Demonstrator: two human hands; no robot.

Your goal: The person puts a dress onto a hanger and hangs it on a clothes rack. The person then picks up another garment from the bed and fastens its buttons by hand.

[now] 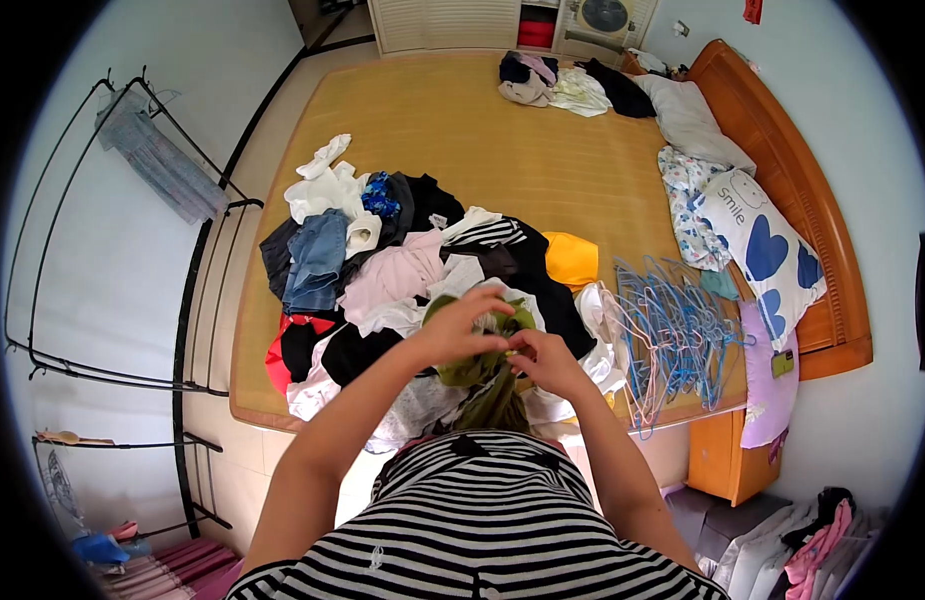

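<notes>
Along near edge of tan mat-covered bed (pixel 582 180), head view: crumpled olive-green cloth garment (pixel 494 402) under both hands, R hand (pixel 545 362) pinching it, L hand (pixel 460 326) w/ fingers spread over it; mixed-colour clothes heap (pixel 392 278) beyond, tangled blue wire-like hangers (pixel 674 345) nr R corner.

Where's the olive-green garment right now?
In the head view, the olive-green garment is just below centre, at the left hand and right hand, directly in front of the striped top, with the hangers off to its right.
</notes>
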